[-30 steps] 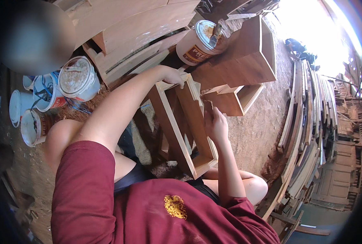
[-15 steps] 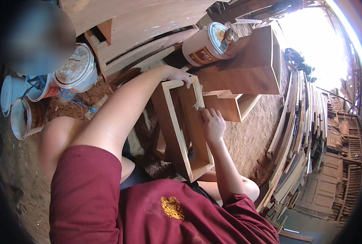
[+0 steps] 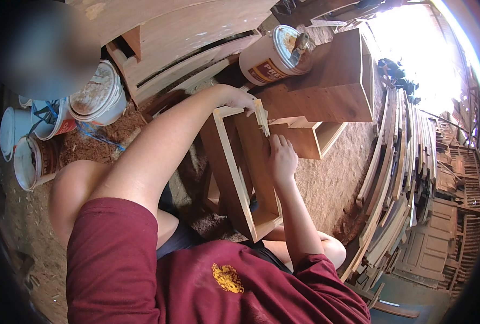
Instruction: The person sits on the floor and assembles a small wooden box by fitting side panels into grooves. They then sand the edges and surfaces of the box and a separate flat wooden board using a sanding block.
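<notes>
A rectangular wooden box (image 3: pixel 229 178), like a drawer, stands tilted in front of me with its pale rim facing up. My left hand (image 3: pixel 240 100) is closed over its far end, fingers bent around the corner. At the right rim, near that far corner, my right hand (image 3: pixel 283 157) is closed with its fingertips pressed close to the edge. A small whitish bit shows on the rim just ahead of those fingers. What the right hand grips is mostly covered by its fingers, and I cannot make out its kind.
Beyond the box stands a white bucket (image 3: pixel 261 60) with a soiled tool on its lid. A larger wooden cabinet (image 3: pixel 326 89) and a smaller box (image 3: pixel 299 137) lie to the right. Several buckets (image 3: pixel 97 94) sit at left. Stacked planks (image 3: pixel 393 167) line the right side.
My right hand has slid a little farther along the right rim, toward the far corner. The left hand keeps its hold on the box, which stays nearly in place.
</notes>
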`<action>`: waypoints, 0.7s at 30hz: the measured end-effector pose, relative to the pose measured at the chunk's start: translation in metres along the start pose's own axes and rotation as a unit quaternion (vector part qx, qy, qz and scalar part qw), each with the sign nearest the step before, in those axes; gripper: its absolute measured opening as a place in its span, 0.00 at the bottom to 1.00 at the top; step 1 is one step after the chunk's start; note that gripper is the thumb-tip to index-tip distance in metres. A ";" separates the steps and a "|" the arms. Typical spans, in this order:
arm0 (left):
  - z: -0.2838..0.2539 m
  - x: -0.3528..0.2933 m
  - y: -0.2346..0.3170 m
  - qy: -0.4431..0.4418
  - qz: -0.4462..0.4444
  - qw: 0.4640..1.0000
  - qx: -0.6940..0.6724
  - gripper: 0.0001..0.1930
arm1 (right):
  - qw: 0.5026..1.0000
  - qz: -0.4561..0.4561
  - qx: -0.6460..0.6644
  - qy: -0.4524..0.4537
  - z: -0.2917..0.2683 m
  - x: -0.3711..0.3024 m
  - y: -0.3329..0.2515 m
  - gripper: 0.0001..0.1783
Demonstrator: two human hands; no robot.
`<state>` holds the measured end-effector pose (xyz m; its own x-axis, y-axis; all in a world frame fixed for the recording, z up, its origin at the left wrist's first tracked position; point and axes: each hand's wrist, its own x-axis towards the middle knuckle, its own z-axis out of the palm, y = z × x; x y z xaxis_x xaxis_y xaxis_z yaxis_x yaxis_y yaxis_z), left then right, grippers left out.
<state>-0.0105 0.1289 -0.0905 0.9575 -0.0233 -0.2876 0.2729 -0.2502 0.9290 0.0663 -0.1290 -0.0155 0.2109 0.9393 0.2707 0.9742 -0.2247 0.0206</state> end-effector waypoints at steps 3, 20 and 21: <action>0.006 0.000 0.014 -0.015 0.008 1.000 0.002 0.21 | 1.000 0.008 0.010 0.013 0.013 0.019 0.004 0.09; -0.006 -0.003 0.014 -0.056 -0.040 0.997 0.046 0.40 | 0.997 0.047 0.061 0.002 0.018 0.055 -0.014 0.10; -0.006 -0.003 0.013 -0.046 -0.030 0.997 0.056 0.42 | 0.996 0.057 0.066 -0.008 0.011 0.052 -0.018 0.10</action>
<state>-0.0091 0.1312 -0.0768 0.9256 -0.0921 -0.3670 0.3128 -0.3597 0.8791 0.0605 -0.0729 -0.0123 0.3210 0.9141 0.2476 0.9457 -0.2950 -0.1367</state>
